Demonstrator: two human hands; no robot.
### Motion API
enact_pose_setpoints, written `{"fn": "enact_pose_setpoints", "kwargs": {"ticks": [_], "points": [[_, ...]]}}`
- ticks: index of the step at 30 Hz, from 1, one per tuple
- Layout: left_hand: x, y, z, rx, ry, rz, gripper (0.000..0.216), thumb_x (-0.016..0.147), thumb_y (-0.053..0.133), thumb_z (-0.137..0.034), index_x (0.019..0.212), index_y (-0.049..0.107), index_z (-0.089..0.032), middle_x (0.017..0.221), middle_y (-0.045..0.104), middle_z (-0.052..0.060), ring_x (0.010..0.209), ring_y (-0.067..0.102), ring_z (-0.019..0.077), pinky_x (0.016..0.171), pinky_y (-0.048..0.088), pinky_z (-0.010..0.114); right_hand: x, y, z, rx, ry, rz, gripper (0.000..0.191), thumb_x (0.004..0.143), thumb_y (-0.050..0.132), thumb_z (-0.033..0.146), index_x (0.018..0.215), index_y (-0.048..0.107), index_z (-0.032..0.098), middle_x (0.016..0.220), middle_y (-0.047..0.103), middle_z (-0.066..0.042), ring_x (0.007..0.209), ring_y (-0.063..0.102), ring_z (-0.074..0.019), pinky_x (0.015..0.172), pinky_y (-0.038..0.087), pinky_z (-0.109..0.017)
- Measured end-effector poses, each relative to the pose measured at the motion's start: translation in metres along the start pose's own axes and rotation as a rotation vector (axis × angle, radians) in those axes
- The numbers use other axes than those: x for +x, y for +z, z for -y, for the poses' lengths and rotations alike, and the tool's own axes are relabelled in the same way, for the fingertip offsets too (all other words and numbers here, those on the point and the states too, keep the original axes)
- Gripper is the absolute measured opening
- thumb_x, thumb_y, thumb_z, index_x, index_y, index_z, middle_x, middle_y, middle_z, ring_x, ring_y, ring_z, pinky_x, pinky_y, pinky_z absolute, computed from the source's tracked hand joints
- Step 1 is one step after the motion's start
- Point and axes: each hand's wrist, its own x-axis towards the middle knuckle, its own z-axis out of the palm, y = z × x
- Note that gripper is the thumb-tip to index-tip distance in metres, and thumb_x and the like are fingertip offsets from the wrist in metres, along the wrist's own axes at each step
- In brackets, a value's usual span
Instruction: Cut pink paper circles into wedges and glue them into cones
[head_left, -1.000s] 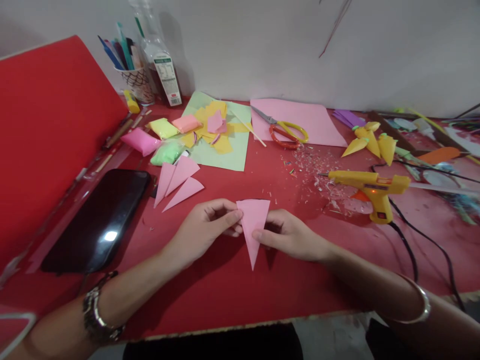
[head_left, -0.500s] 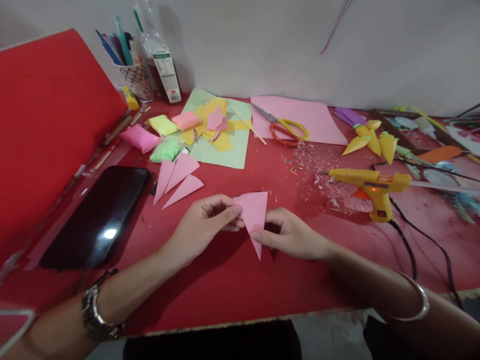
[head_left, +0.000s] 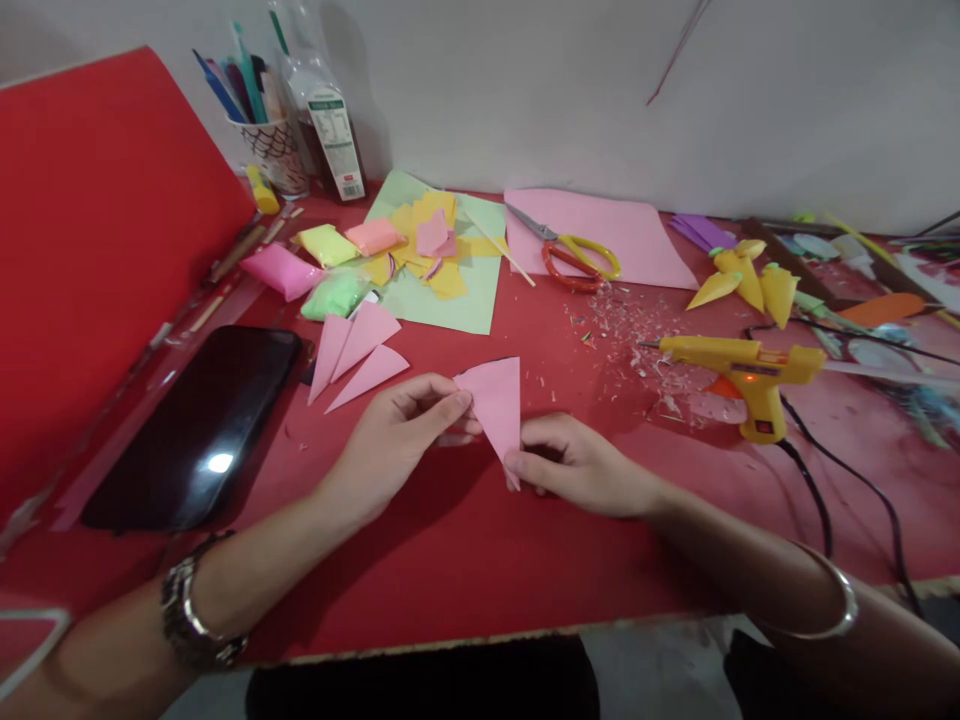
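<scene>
A pink paper wedge (head_left: 498,400), pointed at the bottom and wide at the top, is held above the red table (head_left: 420,580). My left hand (head_left: 405,435) pinches its upper left corner between thumb and fingers. Near the lower tip, my right hand (head_left: 574,465) grips the paper's right edge, thumb in front; most of its fingers are behind or curled under. Several similar pink paper wedges (head_left: 367,378) lie to the left of my left hand, beyond the wrist.
A black phone (head_left: 191,430) lies at left. Red-and-yellow scissors (head_left: 574,258) rest on a pink sheet (head_left: 630,235) at the back. A yellow glue gun (head_left: 750,370), its cord trailing, lies right, beside paper scraps (head_left: 622,330). A bottle (head_left: 334,140) and a pen cup (head_left: 274,155) stand back left.
The pink paper wedge has shifted slightly up and left. My right hand's grip is now closer to its lower tip; my left hand still pinches the upper left corner.
</scene>
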Motion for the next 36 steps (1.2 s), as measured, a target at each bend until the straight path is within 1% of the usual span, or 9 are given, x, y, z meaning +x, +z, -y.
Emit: {"fn": "enact_pose_setpoints", "kwargs": {"ticks": [5,12,18,23,32,36], "points": [[0.0001,-0.0013,0.0002,-0.019,0.004,0.000,0.013,0.067,0.066,-0.024,0.060,0.059,-0.017,0.059,0.056,-0.007,0.055,0.056,0.0039,0.057,0.049,0.013,0.0003,0.0001,0.0001,-0.006,0.005,-0.002,0.023,0.083,0.044,0.023,0.063,0.050,0.014,0.056,0.046,0.004,0.048,0.040,-0.0040,0.044,0.031,-0.015],[0.0008,-0.0002,-0.0001,-0.009,0.014,-0.034,0.015,0.065,0.067,-0.027,0.058,0.058,-0.017,0.057,0.055,-0.006,0.056,0.055,0.0052,0.060,0.050,0.016,-0.0002,-0.0002,0.0010,-0.002,-0.001,0.010,0.025,0.084,0.041,0.021,0.061,0.048,0.014,0.056,0.046,0.003,0.049,0.041,-0.0038,0.043,0.032,-0.015],[0.0013,-0.0022,-0.0007,-0.011,0.024,-0.052,0.015,0.065,0.068,-0.028,0.059,0.059,-0.018,0.059,0.056,-0.005,0.057,0.055,0.0060,0.061,0.051,0.017,-0.0017,-0.0008,0.0016,-0.014,-0.002,0.014,0.023,0.083,0.043,0.022,0.063,0.050,0.014,0.056,0.047,0.003,0.049,0.041,-0.0041,0.044,0.032,-0.015],[0.0024,-0.0040,0.0001,-0.014,0.035,-0.058,0.013,0.067,0.067,-0.027,0.061,0.060,-0.018,0.061,0.057,-0.005,0.058,0.056,0.0062,0.060,0.050,0.016,-0.0020,-0.0008,-0.0001,-0.009,0.028,0.024,0.027,0.085,0.040,0.025,0.064,0.051,0.013,0.055,0.046,0.003,0.049,0.042,-0.0047,0.044,0.032,-0.016],[0.0043,-0.0030,0.0008,-0.001,0.036,-0.061,0.013,0.067,0.066,-0.027,0.061,0.060,-0.018,0.060,0.056,-0.005,0.058,0.056,0.0056,0.059,0.049,0.015,-0.0019,-0.0015,0.0009,-0.030,0.007,0.019,0.021,0.082,0.041,0.017,0.064,0.051,0.014,0.056,0.046,0.003,0.049,0.041,-0.0039,0.044,0.032,-0.015],[0.0031,-0.0032,0.0000,0.016,0.037,-0.069,0.014,0.066,0.067,-0.028,0.060,0.059,-0.018,0.060,0.056,-0.005,0.058,0.056,0.0070,0.060,0.049,0.017,-0.0023,-0.0018,0.0020,-0.043,0.010,0.012,0.019,0.080,0.041,0.014,0.063,0.050,0.014,0.056,0.046,0.004,0.049,0.041,-0.0040,0.044,0.032,-0.015]]}}
